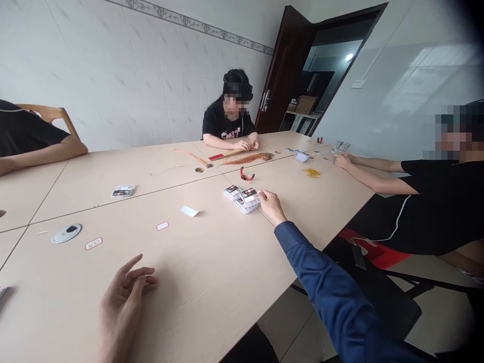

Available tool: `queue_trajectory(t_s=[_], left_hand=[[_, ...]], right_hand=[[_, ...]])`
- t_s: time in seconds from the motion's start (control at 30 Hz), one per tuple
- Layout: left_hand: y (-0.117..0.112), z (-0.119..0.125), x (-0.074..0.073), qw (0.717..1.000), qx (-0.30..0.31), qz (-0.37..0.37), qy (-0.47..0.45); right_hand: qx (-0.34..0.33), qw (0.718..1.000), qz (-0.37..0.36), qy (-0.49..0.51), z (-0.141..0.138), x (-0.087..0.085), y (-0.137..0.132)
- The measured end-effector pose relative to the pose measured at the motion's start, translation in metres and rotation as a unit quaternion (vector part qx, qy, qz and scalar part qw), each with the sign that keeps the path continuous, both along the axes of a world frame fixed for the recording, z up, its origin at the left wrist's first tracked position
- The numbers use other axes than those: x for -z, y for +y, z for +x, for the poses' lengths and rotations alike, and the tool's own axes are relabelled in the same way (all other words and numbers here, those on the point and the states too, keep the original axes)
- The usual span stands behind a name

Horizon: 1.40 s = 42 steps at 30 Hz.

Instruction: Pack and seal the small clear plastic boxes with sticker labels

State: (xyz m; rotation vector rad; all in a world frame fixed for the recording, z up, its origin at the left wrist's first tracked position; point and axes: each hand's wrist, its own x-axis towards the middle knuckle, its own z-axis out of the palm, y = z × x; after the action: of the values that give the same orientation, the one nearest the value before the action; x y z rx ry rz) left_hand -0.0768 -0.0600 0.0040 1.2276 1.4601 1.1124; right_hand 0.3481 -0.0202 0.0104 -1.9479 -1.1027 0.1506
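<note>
Resting on the bench (212, 267), the left hand (126, 295) is held open and empty, well off the pile; the right hand (272, 206), released, is kept just beside the stacked card packets (245, 200), seemingly gathered within its reach.

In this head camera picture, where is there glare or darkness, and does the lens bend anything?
In the head view, glare lies on the right wall, and the top right corner falls dark. The wide lens curves the wall border and stretches the blue sleeve. The table shows only a soft shadow near the left hand.
</note>
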Motion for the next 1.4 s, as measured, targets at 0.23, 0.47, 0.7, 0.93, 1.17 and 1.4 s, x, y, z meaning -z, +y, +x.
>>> queue_trajectory(t_s=[0.23, 0.47, 0.7, 0.93, 1.17, 1.4], left_hand=[[0.001, 0.002, -0.003, 1.0, -0.005, -0.006, 0.001], [0.002, 0.001, 0.0, 1.0, 0.005, -0.014, -0.001], [0.002, -0.001, 0.004, 1.0, 0.011, -0.014, -0.001], [0.006, -0.005, 0.015, 1.0, 0.021, -0.013, -0.009], [0.006, -0.006, 0.02, 0.999, 0.033, -0.008, -0.021], [0.005, 0.0, 0.026, 0.997, 0.042, 0.015, -0.07]], right_hand=[[-0.006, 0.996, -0.071, -0.046, 0.005, 0.005, 0.005], [-0.023, 0.987, -0.119, -0.107, -0.015, 0.002, -0.005], [0.001, 0.971, -0.163, -0.172, -0.029, -0.01, -0.003], [0.014, 0.98, -0.12, -0.16, -0.04, -0.018, 0.043], [-0.018, 0.972, -0.15, -0.178, -0.039, 0.004, 0.064], [-0.025, 0.978, -0.111, -0.172, -0.034, 0.017, 0.064]])
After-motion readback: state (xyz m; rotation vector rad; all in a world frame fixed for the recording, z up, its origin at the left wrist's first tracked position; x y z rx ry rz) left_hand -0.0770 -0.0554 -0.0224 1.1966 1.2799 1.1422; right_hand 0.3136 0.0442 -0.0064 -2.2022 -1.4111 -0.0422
